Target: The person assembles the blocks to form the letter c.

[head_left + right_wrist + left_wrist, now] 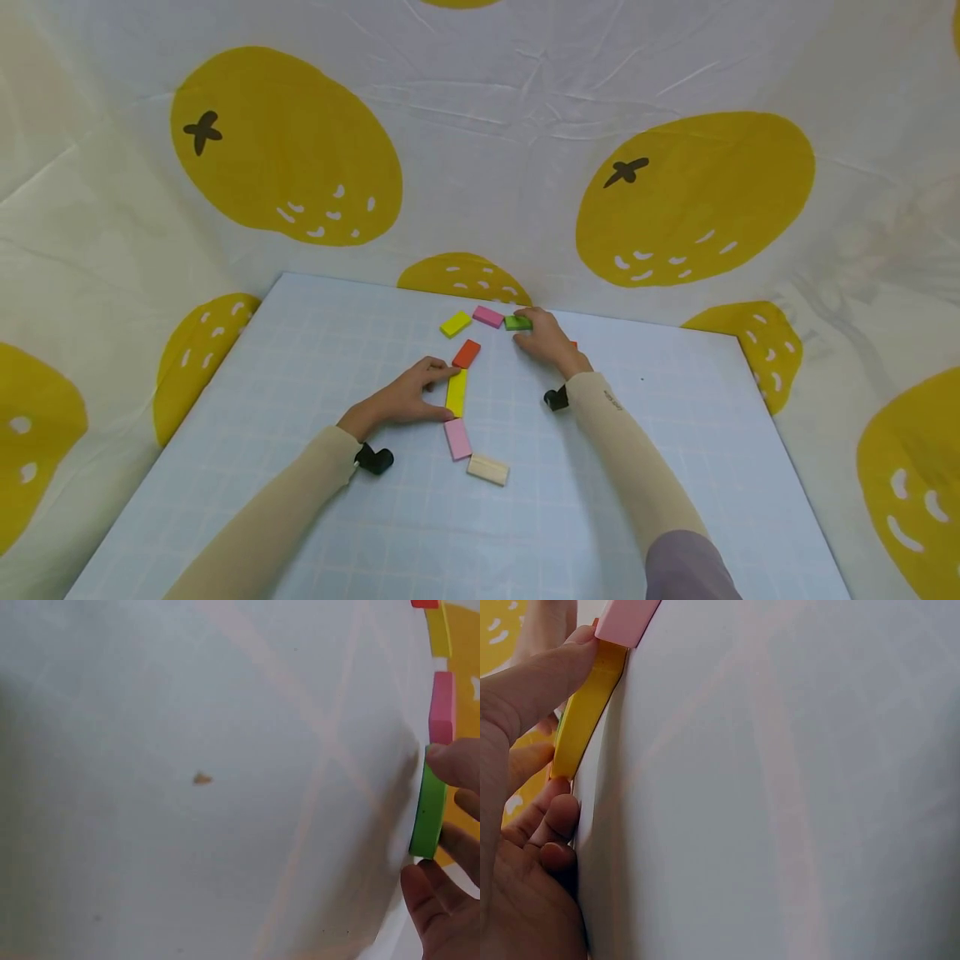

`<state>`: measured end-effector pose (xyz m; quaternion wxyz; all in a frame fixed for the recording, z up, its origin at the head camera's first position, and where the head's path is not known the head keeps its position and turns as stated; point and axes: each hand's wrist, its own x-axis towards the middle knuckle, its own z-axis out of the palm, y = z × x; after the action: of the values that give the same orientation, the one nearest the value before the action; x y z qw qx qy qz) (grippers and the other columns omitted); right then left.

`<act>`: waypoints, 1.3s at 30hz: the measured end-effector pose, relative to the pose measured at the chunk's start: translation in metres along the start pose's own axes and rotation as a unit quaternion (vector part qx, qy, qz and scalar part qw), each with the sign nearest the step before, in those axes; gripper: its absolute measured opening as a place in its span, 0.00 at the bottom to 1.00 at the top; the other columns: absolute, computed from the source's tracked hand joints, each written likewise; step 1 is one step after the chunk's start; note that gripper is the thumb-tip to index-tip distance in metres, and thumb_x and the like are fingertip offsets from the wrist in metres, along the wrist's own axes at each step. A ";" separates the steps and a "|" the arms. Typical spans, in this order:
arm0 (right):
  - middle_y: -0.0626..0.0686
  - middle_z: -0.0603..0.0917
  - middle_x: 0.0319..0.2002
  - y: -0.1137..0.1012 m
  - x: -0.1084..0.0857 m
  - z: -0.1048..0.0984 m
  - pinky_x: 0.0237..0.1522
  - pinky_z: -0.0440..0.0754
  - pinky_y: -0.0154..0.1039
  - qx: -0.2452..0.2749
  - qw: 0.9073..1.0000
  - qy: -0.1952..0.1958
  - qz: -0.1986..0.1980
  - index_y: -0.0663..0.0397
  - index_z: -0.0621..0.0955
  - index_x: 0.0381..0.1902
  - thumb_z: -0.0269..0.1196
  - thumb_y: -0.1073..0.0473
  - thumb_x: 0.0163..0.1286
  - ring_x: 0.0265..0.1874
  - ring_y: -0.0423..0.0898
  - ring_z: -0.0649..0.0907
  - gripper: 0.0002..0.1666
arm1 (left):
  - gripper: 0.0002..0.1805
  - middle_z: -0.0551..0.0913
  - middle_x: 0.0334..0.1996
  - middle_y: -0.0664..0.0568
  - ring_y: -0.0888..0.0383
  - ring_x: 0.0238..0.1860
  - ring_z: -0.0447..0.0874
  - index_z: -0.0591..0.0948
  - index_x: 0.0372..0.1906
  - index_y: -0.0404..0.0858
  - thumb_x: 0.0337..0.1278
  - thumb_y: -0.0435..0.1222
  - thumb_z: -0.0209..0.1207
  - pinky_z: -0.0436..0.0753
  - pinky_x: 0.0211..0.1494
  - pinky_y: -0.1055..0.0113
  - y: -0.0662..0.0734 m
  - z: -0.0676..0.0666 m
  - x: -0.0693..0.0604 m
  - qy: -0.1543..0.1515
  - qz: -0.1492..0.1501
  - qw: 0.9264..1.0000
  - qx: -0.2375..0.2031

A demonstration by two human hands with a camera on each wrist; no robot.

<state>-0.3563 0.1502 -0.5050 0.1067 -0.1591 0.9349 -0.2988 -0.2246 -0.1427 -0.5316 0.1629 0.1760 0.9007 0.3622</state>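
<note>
A chain of flat coloured wooden blocks curves across the table. My left hand [408, 395] pinches a yellow block [457, 395] end to end, thumb at its near end and fingers at the far end; the left wrist view shows the thumb [547, 682] beside the neighbouring pink block [630, 621]. At the back, my right hand [549, 342] holds a green block [430, 806] between thumb and fingers. That block lies flat at the end of a darker pink block [488, 317]. Between the two hands are an orange block [467, 354] and a second yellow block [456, 324].
A plain wooden block [488, 469] lies at the chain's near end, by the light pink block [458, 439]. A bit of orange [573, 344] shows behind the right hand. The pale gridded table [337, 525] meets a hanging cloth [487, 167] printed with yellow fruit.
</note>
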 end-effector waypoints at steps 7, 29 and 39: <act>0.63 0.73 0.71 0.002 -0.001 0.000 0.75 0.68 0.54 -0.010 1.000 0.004 -0.013 0.60 0.77 0.67 0.63 0.59 0.74 0.70 0.59 0.72 0.26 | 0.43 0.66 0.71 0.48 0.51 0.61 0.72 0.70 0.76 0.58 0.55 0.54 0.73 0.79 0.67 0.52 0.002 0.000 0.000 -0.001 -0.003 1.000 0.000; 0.61 0.80 0.63 -0.007 -0.010 0.017 0.72 0.72 0.53 -0.009 0.999 0.012 -0.033 0.61 0.82 0.61 0.61 0.61 0.76 0.64 0.58 0.76 0.19 | 0.44 0.65 0.73 0.49 0.51 0.62 0.72 0.70 0.76 0.54 0.55 0.53 0.73 0.79 0.67 0.54 -0.002 0.002 0.001 0.007 0.016 1.000 0.009; 0.60 0.81 0.61 -0.015 -0.013 0.024 0.69 0.75 0.51 -0.013 0.998 0.012 -0.055 0.61 0.83 0.60 0.63 0.61 0.75 0.61 0.56 0.78 0.19 | 0.45 0.62 0.76 0.51 0.51 0.61 0.72 0.70 0.77 0.56 0.54 0.55 0.74 0.79 0.66 0.54 -0.001 0.002 0.001 0.008 0.013 1.000 0.012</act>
<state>-0.3334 0.1307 -0.5133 0.0771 -0.2078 0.9297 -0.2943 -0.2249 -0.1419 -0.5337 0.1487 0.1864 0.9039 0.3552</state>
